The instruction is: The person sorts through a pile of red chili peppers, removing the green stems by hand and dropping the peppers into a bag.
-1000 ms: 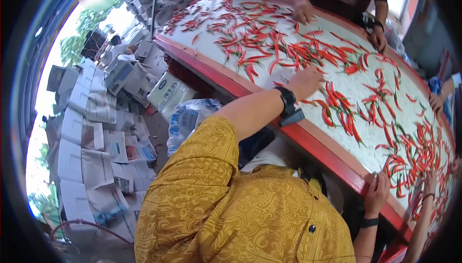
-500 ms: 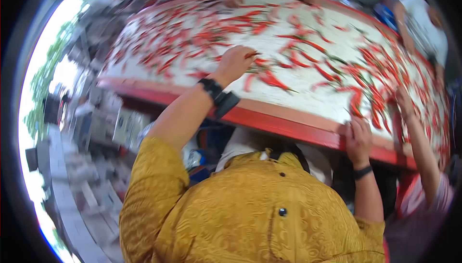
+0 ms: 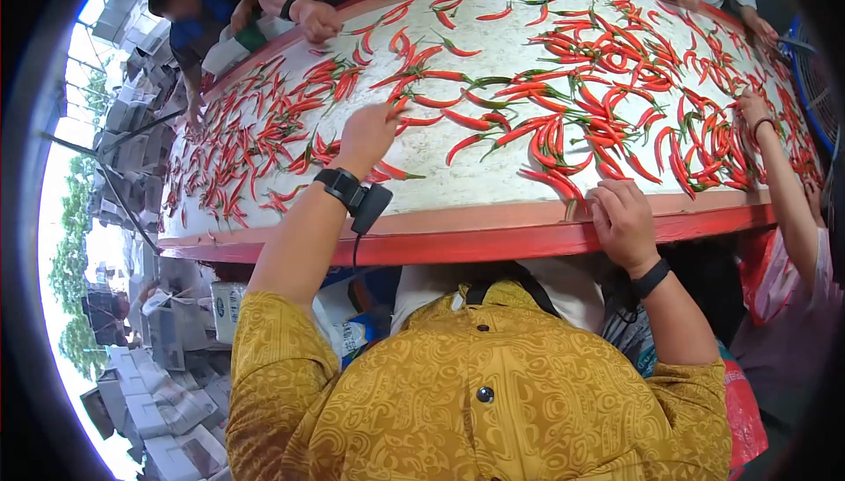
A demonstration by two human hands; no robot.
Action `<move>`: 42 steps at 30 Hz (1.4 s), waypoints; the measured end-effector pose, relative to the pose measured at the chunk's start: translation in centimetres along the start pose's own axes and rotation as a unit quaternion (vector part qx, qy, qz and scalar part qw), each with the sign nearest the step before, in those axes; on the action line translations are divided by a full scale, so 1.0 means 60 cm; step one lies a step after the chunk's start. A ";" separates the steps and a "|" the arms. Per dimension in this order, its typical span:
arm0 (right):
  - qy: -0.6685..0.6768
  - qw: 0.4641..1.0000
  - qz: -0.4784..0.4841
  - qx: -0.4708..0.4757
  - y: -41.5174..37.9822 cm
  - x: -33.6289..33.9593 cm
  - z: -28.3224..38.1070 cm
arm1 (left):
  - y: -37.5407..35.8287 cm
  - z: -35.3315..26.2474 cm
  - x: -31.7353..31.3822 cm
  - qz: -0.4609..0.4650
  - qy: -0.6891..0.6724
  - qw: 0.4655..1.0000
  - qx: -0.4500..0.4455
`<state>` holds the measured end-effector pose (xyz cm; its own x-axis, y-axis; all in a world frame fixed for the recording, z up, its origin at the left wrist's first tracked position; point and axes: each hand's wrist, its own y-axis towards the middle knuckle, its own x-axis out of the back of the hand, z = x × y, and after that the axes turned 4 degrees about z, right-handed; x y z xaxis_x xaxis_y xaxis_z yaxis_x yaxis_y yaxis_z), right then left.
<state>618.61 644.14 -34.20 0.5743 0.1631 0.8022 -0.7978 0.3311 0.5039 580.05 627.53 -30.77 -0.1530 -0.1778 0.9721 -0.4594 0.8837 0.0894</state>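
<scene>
Many red chili peppers (image 3: 547,142) with green stems lie loose over the white tabletop (image 3: 466,183). My left hand (image 3: 368,139) reaches above the left-middle part, fingers pinched together around a red chili pepper (image 3: 398,111) that shows at the fingertips. Over the near rim rests my right hand (image 3: 623,224), its fingers curled. Whatever it may hold is hidden under the fingers. Just left of it, a couple of chili peppers (image 3: 554,183) point toward the thumb. A black band with a dark box-like device (image 3: 371,208) sits on my left wrist.
The table's raised red rim (image 3: 458,243) runs along my front. Co-workers' hands (image 3: 317,21) work at the far side, and another person's hand (image 3: 753,110) reaches in from the right. Denser chili piles lie left and right. A blue fan (image 3: 817,85) stands at far right.
The view has shifted and become sharper. My left hand still pinches a chili pepper over the table. My right hand remains at the near rim, and the far co-workers show more fully.
</scene>
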 end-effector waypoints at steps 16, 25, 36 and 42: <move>0.000 1.000 0.014 -0.014 -0.054 0.067 -0.124 | 0.080 -0.105 -0.048 -0.031 -0.003 0.995 -0.096; 0.009 1.000 0.002 0.011 -0.081 0.116 -0.188 | 0.059 -0.108 -0.087 -0.041 0.070 0.997 -0.014; 0.003 1.000 -0.006 0.011 -0.116 0.166 -0.272 | -0.035 -0.370 -0.110 0.134 -0.132 0.981 -0.045; 0.000 1.000 -0.008 0.010 -0.135 0.195 -0.317 | 0.017 -0.321 -0.126 0.023 0.045 0.998 -0.023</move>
<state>635.29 661.04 -35.02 0.5868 0.1574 0.7943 -0.7923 0.3144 0.5230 597.60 638.09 -33.88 -0.0926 -0.0977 0.9909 -0.4128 0.9094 0.0511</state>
